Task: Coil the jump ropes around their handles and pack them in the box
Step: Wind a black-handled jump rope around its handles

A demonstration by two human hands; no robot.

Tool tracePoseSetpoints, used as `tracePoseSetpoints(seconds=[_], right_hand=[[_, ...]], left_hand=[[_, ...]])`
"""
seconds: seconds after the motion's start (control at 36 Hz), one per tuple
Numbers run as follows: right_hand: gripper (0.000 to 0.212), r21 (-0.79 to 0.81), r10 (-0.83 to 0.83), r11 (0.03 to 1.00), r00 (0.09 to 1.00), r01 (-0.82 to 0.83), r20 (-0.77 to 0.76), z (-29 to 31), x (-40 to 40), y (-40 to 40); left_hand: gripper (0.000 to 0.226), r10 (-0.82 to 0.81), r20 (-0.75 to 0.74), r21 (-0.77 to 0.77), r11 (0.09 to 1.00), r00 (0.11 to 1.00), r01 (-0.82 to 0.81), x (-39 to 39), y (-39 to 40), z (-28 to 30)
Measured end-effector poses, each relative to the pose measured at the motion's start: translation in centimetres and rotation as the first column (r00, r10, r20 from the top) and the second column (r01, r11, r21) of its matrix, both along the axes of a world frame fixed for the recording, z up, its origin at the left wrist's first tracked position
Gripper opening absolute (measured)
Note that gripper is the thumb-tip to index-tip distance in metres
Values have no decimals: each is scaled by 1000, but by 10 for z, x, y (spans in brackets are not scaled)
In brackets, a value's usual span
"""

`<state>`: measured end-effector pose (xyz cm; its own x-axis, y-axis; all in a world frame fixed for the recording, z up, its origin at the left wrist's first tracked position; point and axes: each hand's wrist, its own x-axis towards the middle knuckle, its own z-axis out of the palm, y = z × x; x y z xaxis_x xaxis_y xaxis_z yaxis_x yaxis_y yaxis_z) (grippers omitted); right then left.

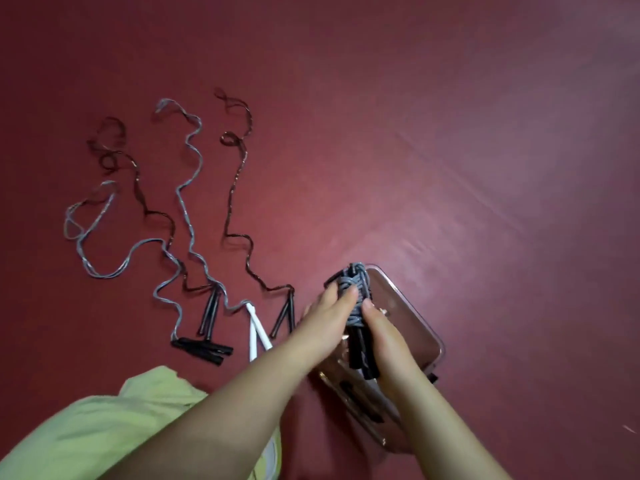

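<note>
A single head-worn wide-angle view looks steeply down and forward onto a dark red floor. Both forearms enter from the bottom edge, so the hands sit close to the lens at lower centre. The floor's far part fills the upper frame. No second view shares the scene.

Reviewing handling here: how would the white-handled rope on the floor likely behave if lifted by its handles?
Probably floppy: the grey cord lies in loose waves and would dangle and drag. The white handles look straight and stiff, an easy grip. Likely light, since the cord is thin.
</note>
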<state>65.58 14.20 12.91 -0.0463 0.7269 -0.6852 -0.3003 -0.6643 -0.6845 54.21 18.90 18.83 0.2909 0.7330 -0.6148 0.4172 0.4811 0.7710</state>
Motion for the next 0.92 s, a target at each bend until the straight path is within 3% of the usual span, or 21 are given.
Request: tracePoseSetpoints(seconds=[0.08, 0.19, 0.25, 0.33, 0.42, 0.5, 0.58, 0.72, 0.92], right_hand=[[52, -168, -107, 978, 990, 121, 89, -38, 25, -15], [51, -305, -156, 916, 932, 261, 327, -84, 50, -13], [53, -363, -227, 860, 905, 359, 359, -110, 60, -12], [58, -410, -250, 821, 896, 398, 368, -140, 69, -7], [56, -445, -224, 807, 898, 388, 378, -154, 72, -5], [61, -472, -195, 804, 911, 361, 364, -159, 72, -8], [62, -445, -165, 833, 915, 329, 368, -145, 64, -3], [54, -262, -114, 943, 939, 205, 324, -88, 28, 21], [21, 37, 104, 993, 968, -115, 230, 23, -61, 65]], left_hand=[[72, -110, -124, -121, 988, 986, 95, 10, -11, -28], [60, -250, -228, -180, 961, 941, 211, 7, -12, -56], [65, -252, -225, -205, 957, 941, 206, 4, -10, -64], [91, -288, -229, -237, 943, 930, 234, 0, -12, -74], [67, -331, -219, -255, 927, 918, 273, -6, -18, -79], [60, -342, -224, -251, 925, 913, 285, -13, -17, -78], [59, -291, -208, -216, 945, 934, 246, -19, -8, -69], [59, -157, -246, -89, 986, 957, 139, -36, 20, -45], [54, -95, -258, 172, 975, 961, 142, -104, 61, 31]])
